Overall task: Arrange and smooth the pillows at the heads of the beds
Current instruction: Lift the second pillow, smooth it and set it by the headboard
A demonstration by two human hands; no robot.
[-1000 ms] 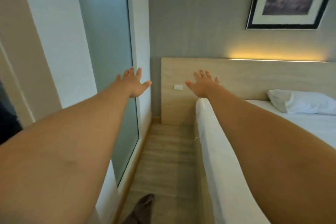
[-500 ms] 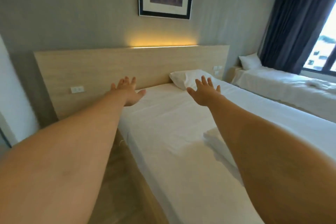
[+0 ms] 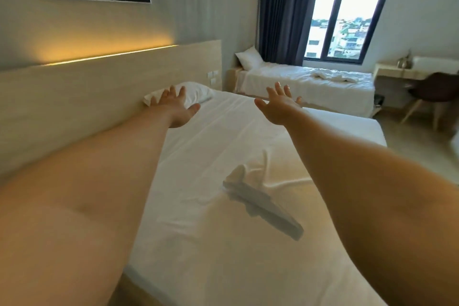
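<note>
A white pillow (image 3: 196,94) lies at the head of the near bed (image 3: 198,206), against the wooden headboard (image 3: 99,87). My left hand (image 3: 176,109) stretches out with fingers spread, in front of the pillow's left part and hiding it; whether it touches is unclear. My right hand (image 3: 278,107) is also spread open, above the sheet to the right of the pillow and holding nothing. A second white pillow (image 3: 249,57) leans at the head of the far bed (image 3: 310,84) by the curtain.
A folded white towel (image 3: 260,204) lies on the near bed's sheet between my arms. More towels (image 3: 330,77) sit on the far bed. A desk (image 3: 397,72) and dark chair (image 3: 432,94) stand at right, beneath a window (image 3: 352,7).
The view has swung right, from the aisle beside the bed to across the bed toward the window. Both arms stay stretched out with open hands, now nearer the pillow.
</note>
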